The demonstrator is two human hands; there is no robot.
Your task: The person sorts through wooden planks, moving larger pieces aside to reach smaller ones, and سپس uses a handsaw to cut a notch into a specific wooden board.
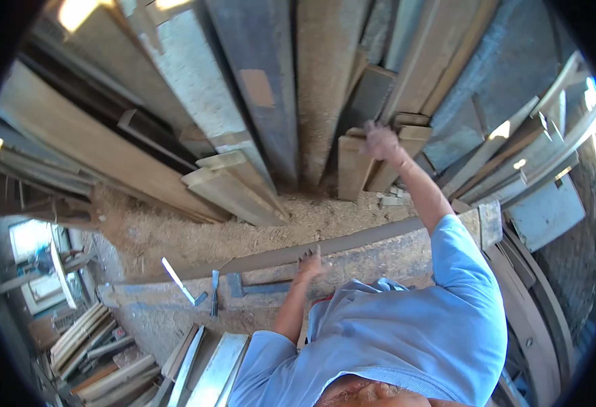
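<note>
- Nearest, the left hand [311,263] is hanging over the workbench [386,264], fingers loosely spread and apparently holding nothing; whether it is touching the wood below, I cannot tell.
- Along the bench's far edge, a long dark beam [352,241] is running crosswise.
- Left of that hand, an L-shaped square [235,285], a dark-handled tool with a blue-grey blade [215,279] and a white-bladed tool [176,277] are lying on the bench.
- Beyond the bench, the right hand [382,141] is resting at the top of a short board [354,173], partly open, fingers bent over its upper end; a full grip is not showing.
- Another short board [398,159] is leaning just beside it, to the right.
- The step in hand seems to be taking hold of a short board; the next move would be calling for a firmer closing of the fingers.
- Farthest, tall planks [328,74] are standing behind.
</note>
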